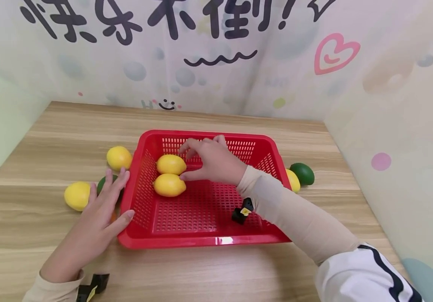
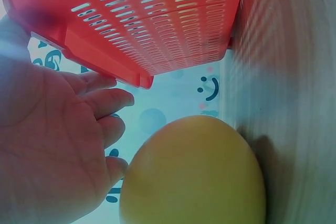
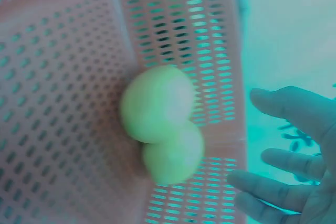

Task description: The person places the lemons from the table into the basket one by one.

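A red plastic basket (image 1: 186, 242) with slotted walls stands on the table. Inside it, against the left wall, two yellow lemons (image 1: 169, 185) lie one behind the other. My right hand (image 1: 214, 161) hovers over the basket beside them, fingers spread and loosely bent, holding nothing; the right wrist view shows a gap between its fingers and the lemons. My left hand (image 1: 101, 214) rests along the basket's left rim with its fingers extended. In the left wrist view a large yellow fruit (image 2: 194, 177) sits just beside that hand, below the basket's wall.
Left of the basket lie a yellow lemon (image 1: 119, 157), another lemon (image 1: 76, 196) and a dark green fruit (image 1: 105, 184) partly hidden by my hand. At the right are a green fruit (image 1: 302, 173) and a partly hidden lemon (image 1: 293, 180). A printed wall (image 1: 209, 84) stands behind.
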Motion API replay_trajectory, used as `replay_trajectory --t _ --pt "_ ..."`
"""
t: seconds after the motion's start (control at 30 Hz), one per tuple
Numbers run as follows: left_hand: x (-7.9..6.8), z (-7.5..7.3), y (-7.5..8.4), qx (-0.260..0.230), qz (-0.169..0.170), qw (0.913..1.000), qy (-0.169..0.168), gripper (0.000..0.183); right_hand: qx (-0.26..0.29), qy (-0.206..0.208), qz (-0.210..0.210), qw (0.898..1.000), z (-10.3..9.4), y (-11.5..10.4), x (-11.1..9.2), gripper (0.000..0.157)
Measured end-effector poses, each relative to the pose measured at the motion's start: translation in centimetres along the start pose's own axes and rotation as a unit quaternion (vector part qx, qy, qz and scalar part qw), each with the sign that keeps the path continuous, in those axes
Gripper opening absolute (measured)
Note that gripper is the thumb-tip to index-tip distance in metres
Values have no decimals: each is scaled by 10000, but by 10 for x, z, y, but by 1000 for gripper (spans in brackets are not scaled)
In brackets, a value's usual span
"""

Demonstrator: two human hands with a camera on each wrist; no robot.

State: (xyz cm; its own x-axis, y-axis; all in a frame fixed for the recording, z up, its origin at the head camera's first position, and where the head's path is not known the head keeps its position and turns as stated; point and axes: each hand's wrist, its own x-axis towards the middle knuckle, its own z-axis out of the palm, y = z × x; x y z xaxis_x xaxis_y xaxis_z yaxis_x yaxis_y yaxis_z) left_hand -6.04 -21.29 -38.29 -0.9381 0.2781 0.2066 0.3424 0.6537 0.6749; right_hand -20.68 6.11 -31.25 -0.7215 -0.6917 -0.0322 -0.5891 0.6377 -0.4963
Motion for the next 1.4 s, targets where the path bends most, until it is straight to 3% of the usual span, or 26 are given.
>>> replay_trajectory --t 0.2,0.5,0.93,1.4 --pt "2 -1 1 -30 10 10000 -25 85 202 518 -20 9984 -16 -2 -10 59" --pt "0 -1 1 -16 -68 10000 -9 86 254 643 -19 9976 -27 3 -23 61" --pt "0 -1 -1 39 -2 10000 -5 86 298 1195 14 9924 -51 20 -50 62" --pt "0 -1 0 11 24 10000 1 86 28 1603 428 9861 -71 39 -84 63"
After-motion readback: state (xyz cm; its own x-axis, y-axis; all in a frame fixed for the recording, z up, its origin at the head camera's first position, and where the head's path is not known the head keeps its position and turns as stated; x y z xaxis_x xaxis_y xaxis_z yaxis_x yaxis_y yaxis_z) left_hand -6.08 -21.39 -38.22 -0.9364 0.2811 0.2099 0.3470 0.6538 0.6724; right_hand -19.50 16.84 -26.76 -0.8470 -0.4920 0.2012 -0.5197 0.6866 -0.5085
